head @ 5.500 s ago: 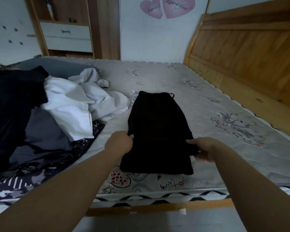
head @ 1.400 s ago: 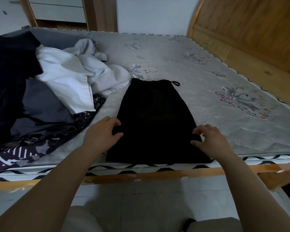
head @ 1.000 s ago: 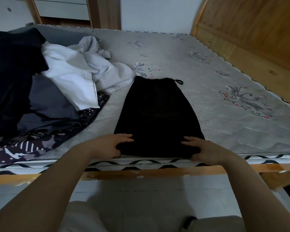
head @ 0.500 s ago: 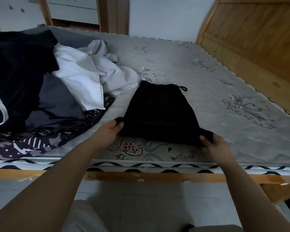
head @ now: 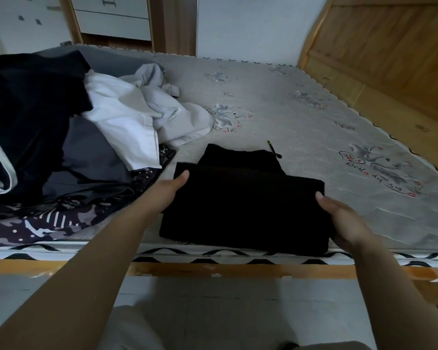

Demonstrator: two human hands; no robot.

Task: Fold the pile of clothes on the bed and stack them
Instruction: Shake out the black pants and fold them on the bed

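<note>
Where the near half has been doubled over the far half, black garment (head: 243,208) flat at mattress (head: 288,117) front edge, drawstring (head: 273,149) trailing beyond. Left hand (head: 171,189) and right hand (head: 344,221) gripping the fold's two far corners, thumbs on top, fingers tucked beneath, probably to square the layers. Unfolded pile (head: 68,137) just left, awaiting folding. Wooden headboard (head: 390,54) to the right.

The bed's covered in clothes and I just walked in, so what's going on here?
A person is folding laundry. Both hands, the left hand and right hand, hold the sides of a black garment, folded over on itself near the mattress edge. An unfolded pile of clothes waits to the left; no stack is visible yet.
</note>
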